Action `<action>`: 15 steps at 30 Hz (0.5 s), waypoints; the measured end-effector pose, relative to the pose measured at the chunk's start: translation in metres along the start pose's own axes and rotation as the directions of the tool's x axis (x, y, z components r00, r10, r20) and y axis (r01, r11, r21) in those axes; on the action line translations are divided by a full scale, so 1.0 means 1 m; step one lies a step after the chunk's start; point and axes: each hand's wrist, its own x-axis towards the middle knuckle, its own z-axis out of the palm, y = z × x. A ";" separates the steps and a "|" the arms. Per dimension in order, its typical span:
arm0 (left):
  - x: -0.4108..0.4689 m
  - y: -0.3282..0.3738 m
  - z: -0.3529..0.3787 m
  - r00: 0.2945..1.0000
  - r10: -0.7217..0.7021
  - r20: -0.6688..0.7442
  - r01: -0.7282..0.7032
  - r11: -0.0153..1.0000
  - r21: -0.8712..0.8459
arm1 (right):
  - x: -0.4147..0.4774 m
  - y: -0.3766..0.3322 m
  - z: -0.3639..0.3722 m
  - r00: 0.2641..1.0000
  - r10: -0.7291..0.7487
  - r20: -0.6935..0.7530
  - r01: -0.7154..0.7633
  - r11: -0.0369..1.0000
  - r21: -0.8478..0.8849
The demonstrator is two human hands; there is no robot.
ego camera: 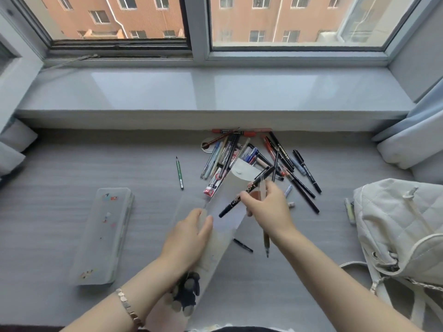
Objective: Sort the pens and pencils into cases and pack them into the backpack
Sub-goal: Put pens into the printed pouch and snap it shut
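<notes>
My left hand (189,238) grips a pale soft pencil case (230,188) that lies lengthwise with its flap open toward the window. My right hand (266,207) pinches a black pen (244,192) slanted over the case's open mouth. A heap of pens and pencils (251,159) lies just beyond the case. One green pencil (179,173) lies apart on the left. A translucent hard case (103,236) with stickers sits shut at the left. The white quilted backpack (402,226) stands at the right.
A dark plush charm (188,291) hangs from the soft case's near end. Two loose pens (266,243) lie under my right wrist. A pale highlighter (349,210) lies beside the backpack. A grey windowsill (215,92) runs along the back; cushions (402,149) flank both sides.
</notes>
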 end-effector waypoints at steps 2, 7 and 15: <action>-0.003 0.006 0.003 0.999 0.033 -0.025 -0.032 0.999 0.010 | -0.010 0.000 0.005 0.994 0.041 0.103 -0.031 0.995 -0.099; -0.003 0.008 0.005 0.996 0.046 -0.070 -0.045 0.999 0.026 | -0.020 -0.010 -0.002 0.992 -0.039 0.119 0.081 0.922 -0.379; -0.013 0.015 0.003 0.989 0.138 0.057 -0.137 0.990 -0.016 | -0.008 -0.031 0.006 0.985 -0.019 -0.174 0.121 0.795 0.594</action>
